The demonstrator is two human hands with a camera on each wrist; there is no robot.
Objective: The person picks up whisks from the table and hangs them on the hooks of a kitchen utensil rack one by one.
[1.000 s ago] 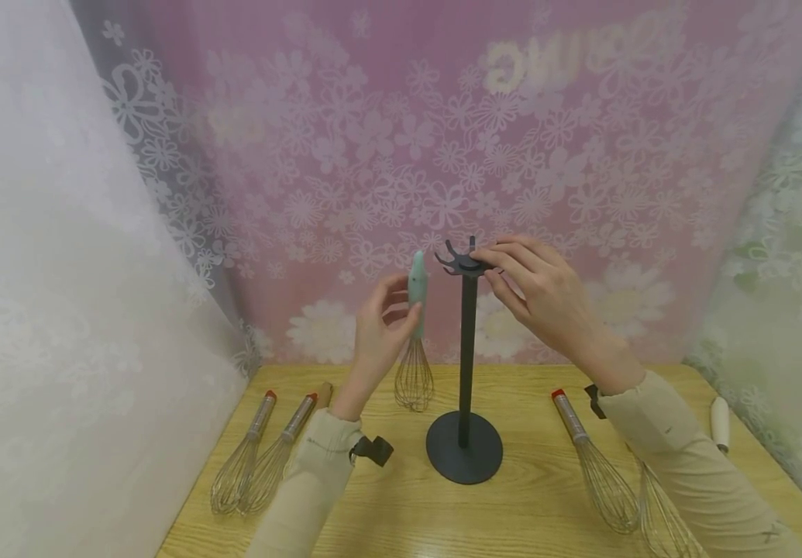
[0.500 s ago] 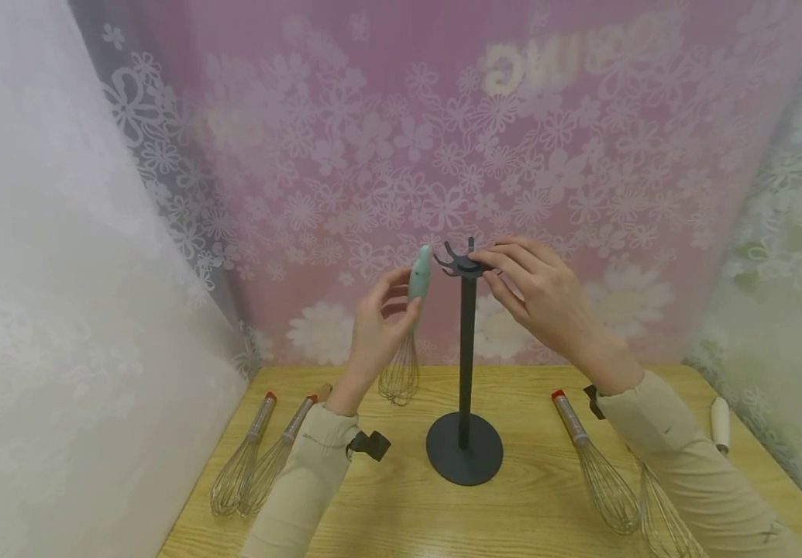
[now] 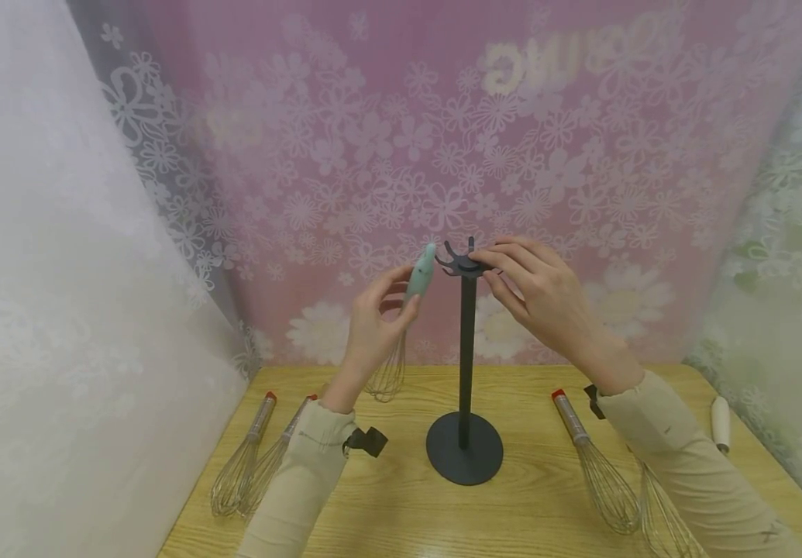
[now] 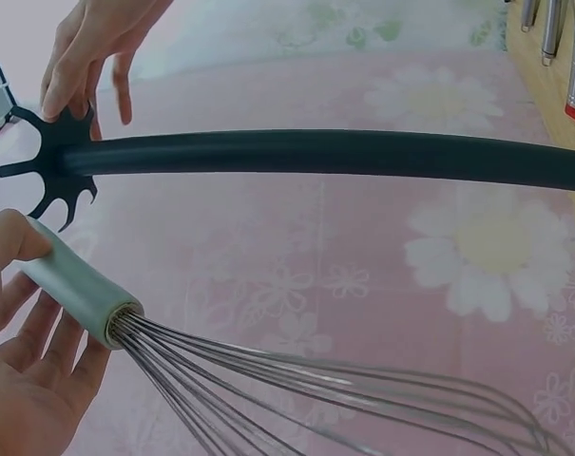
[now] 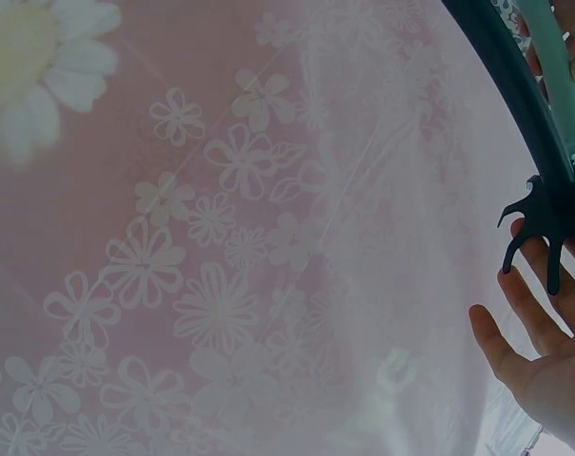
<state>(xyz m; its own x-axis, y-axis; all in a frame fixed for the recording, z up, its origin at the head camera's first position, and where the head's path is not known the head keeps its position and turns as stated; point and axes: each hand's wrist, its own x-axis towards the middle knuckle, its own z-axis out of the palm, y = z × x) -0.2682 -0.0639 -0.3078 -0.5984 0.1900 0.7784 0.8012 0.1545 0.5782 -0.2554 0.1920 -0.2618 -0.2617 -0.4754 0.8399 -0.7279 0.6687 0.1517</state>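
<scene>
Presently, a wire whisk with a pale teal handle (image 3: 420, 279) is pinched between the thumb and fingers of the left hand (image 3: 375, 324). Its handle is slanted, tipped toward the right hand (image 3: 543, 287), by whose fingers the top of a slender black hooked stand (image 3: 467, 349) is touched, the thumb being spread away from the post. The whisk's tip is thus placed between the hands, just beside the hooks; whether they are touched cannot be told. The stand's round base (image 3: 465, 465) is set on a light wood-grain bench (image 3: 401, 519). Leftward, two silver whisks with red-tipped handles (image 3: 259, 418) are laid, one partly covered by the left sleeve (image 3: 303, 480). Rightward are seen another red-tipped whisk (image 3: 571, 417), a whisk half hidden by the right sleeve (image 3: 686, 457), and a cream-white handle (image 3: 721, 425). Behind, a pink floral sheet (image 3: 401, 155) is hung.
</scene>
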